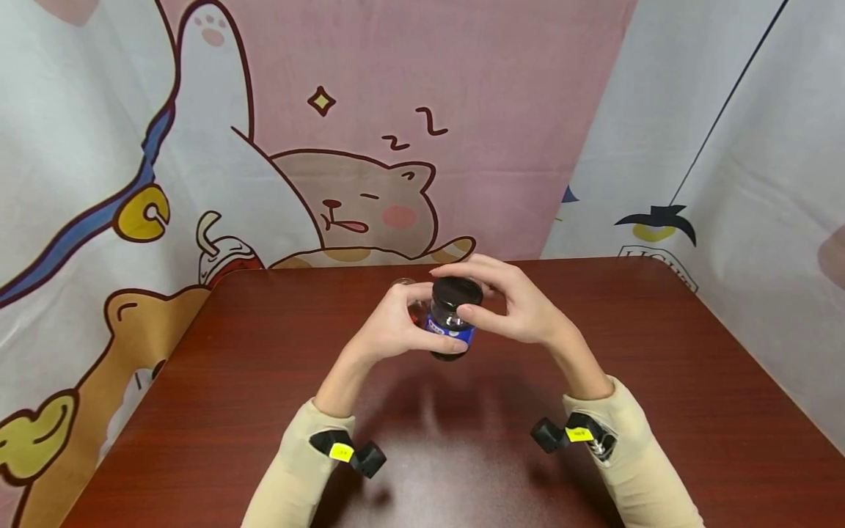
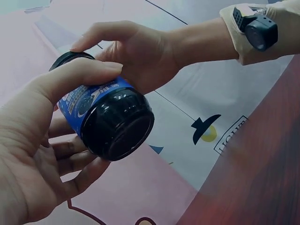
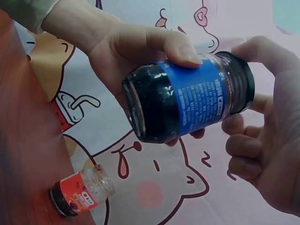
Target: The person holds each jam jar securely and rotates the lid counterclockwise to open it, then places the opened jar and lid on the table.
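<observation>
A glass jar with a blue label (image 1: 455, 333) and dark contents is held up over the table, its black lid (image 1: 457, 292) uppermost in the head view. My left hand (image 1: 391, 324) grips the jar's body, thumb across the label and fingers around the far side. My right hand (image 1: 520, 302) holds the lid between thumb and fingers; in the right wrist view its other fingers (image 3: 243, 145) curl beside the jar. Behind my left hand, a second glass jar with a red label (image 3: 78, 193) stands on the table. It has no lid on its threaded neck, and dark contents lie low inside.
The dark red-brown wooden table (image 1: 264, 411) extends to both sides and in front. Cloth printed with cartoon animals (image 1: 370, 198) hangs along its back and side edges. Small black cameras (image 1: 368, 460) are strapped over both sleeves.
</observation>
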`<state>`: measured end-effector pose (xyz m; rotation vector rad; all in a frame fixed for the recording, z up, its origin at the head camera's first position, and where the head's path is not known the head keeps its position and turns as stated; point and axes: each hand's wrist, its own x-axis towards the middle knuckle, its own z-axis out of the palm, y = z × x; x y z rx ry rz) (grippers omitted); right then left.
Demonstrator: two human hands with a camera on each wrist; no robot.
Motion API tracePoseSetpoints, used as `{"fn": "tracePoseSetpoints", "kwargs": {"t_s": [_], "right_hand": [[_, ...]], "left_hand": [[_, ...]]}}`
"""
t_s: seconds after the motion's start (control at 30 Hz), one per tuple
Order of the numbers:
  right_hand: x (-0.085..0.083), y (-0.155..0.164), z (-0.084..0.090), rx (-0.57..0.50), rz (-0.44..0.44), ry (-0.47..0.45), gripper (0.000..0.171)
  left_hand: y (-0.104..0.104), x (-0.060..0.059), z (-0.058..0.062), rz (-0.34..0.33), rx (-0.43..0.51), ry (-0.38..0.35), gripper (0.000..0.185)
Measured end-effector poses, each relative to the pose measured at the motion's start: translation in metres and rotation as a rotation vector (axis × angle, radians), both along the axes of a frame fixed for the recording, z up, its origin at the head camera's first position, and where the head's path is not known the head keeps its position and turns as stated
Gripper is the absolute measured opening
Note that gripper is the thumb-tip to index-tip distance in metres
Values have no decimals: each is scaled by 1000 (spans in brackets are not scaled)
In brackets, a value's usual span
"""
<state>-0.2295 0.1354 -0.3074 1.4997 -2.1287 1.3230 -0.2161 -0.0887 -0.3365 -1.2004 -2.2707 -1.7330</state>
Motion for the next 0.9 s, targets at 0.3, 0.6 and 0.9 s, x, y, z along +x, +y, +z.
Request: {"fn": "tracePoseSetpoints", "kwargs": {"t_s": [0.3,0.6,0.9], "right_hand": [[-2,1,-2,15,-184,-40,53],[1,-7,-6,42,-428,14,53],[2,-10,-8,23,-432,20,46]], "left_hand": [[0,0,-3,254,-54,61,36],[7,4,-2,526,-206,211,51],[9,7,-3,564,-272,225,50]]}}
